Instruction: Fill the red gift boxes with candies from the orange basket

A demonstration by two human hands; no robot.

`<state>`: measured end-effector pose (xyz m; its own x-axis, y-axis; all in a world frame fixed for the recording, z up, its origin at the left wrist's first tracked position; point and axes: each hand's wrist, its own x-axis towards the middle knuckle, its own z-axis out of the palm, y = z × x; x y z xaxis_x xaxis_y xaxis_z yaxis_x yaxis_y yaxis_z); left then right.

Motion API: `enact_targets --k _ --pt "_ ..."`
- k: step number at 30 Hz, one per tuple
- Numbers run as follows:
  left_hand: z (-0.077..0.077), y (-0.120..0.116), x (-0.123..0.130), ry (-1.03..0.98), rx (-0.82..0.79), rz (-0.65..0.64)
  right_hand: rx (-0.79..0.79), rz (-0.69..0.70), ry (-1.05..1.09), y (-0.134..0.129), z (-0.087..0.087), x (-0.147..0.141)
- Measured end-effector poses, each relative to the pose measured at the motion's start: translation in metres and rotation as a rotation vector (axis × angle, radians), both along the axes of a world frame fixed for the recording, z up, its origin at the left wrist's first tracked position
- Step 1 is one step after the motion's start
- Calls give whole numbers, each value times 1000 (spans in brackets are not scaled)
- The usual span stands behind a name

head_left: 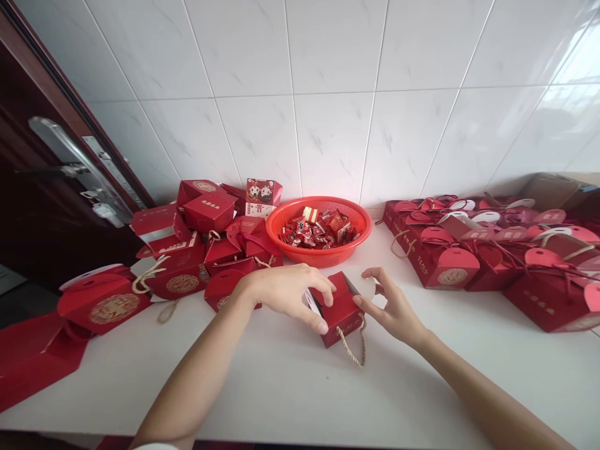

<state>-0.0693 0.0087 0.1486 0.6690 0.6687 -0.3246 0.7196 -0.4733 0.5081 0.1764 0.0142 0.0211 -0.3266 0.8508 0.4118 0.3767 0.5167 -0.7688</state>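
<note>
A small red box (341, 312) with a twisted cream rope handle (350, 351) sits on the white table, in front of the orange basket. My left hand (295, 294) lies over the box's left side, fingers bent around its edge and the thumb at the front. On the other side, my right hand (387, 306) holds the round-ended white flap (364, 284) between thumb and fingers. Part of the box top is hidden by my left fingers.
An orange basket (319, 255) of red-wrapped sweets stands at the wall. Red boxes (115, 306) are piled at the left, near a dark door (28, 206). Rows of closed red boxes (440, 265) fill the right, with a brown carton (555, 190) behind.
</note>
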Motion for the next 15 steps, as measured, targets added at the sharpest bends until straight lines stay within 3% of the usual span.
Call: enact_targets --k 4,10,15 --pt "-3 5 -5 -57 -24 -33 36 0 57 -2 -5 -1" --pt "-15 11 4 -117 84 156 132 100 43 -7 3 1" --pt "-25 13 13 -172 102 209 147 185 -47 -9 6 2"
